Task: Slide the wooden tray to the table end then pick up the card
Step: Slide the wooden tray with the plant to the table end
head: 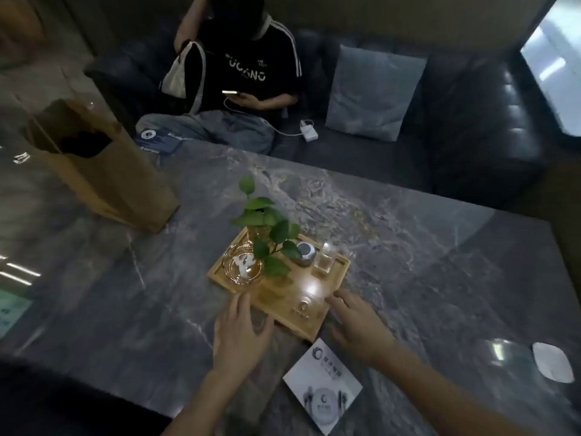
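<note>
A wooden tray (292, 316) lies on the grey marble table (408, 247), near its middle. On it stand a leafy plant in a glass, a round glass ashtray, a small grey device and a clear cube. My left hand (240, 333) rests with spread fingers against the tray's near left edge. At the tray's near right corner is my right hand (356, 325), fingers apart and touching the rim. A white card (323, 385) with a logo and a printed picture lies flat on the table just in front of the tray, between my forearms.
A tall brown paper bag (103, 171) stands at the table's left. A white dish (553, 361) sits near the right edge. Beyond the far edge, a person (248, 89) sits on a dark sofa with a phone, next to a grey cushion (374, 92).
</note>
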